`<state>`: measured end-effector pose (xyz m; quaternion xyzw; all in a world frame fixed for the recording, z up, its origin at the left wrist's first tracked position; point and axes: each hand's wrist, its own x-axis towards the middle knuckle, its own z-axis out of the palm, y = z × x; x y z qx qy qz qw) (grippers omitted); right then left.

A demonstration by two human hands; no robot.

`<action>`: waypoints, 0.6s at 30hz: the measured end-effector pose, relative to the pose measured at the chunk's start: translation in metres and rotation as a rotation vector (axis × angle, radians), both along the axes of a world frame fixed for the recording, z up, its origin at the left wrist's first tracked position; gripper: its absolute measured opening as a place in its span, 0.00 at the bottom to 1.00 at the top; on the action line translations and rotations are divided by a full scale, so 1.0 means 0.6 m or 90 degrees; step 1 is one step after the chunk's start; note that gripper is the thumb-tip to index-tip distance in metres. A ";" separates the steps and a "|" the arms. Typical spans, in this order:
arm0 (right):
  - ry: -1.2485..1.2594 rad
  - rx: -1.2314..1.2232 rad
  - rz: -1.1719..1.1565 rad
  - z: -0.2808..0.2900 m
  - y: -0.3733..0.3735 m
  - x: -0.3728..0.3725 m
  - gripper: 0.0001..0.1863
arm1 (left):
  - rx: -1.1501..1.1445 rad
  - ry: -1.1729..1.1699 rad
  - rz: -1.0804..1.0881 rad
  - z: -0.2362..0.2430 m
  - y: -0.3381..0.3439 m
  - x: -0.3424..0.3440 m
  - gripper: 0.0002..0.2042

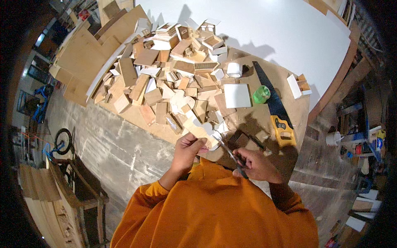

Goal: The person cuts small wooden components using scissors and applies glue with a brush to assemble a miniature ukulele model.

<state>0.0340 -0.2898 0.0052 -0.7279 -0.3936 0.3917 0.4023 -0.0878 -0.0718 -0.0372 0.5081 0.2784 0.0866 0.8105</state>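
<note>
Left hand [185,153] with fingers pinched beside pale piece [197,129], cannot tell if gripping it; right hand [259,166] grips scissors-like tool [226,146], long axis slanting forward-left, tip near piece; piece lies ahead, by worktop's [295,111] near edge, left hand nearer; wood offcuts [173,66] heaped beyond.

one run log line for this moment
left hand: by pale wood piece | right hand: holding dark-handled tool | nearby: wood offcuts, handsaw, green container
</note>
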 end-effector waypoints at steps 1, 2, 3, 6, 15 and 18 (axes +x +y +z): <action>0.062 -0.013 0.006 0.004 -0.005 -0.006 0.29 | 0.013 -0.008 -0.001 0.008 -0.010 0.011 0.02; 0.065 -0.008 0.004 0.003 -0.010 -0.009 0.29 | 0.026 -0.015 -0.001 0.013 -0.016 0.017 0.03; 0.068 -0.004 0.002 0.000 -0.015 -0.010 0.28 | 0.043 -0.027 -0.021 0.014 -0.019 0.020 0.04; 0.067 0.019 -0.043 -0.017 -0.038 -0.016 0.27 | 0.054 -0.040 -0.030 0.027 -0.042 0.036 0.05; 0.002 0.013 -0.096 -0.014 -0.070 -0.024 0.23 | 0.080 -0.022 -0.099 0.033 -0.074 0.054 0.08; -0.004 0.068 -0.129 -0.023 -0.072 -0.030 0.22 | 0.049 -0.031 -0.097 0.030 -0.079 0.059 0.09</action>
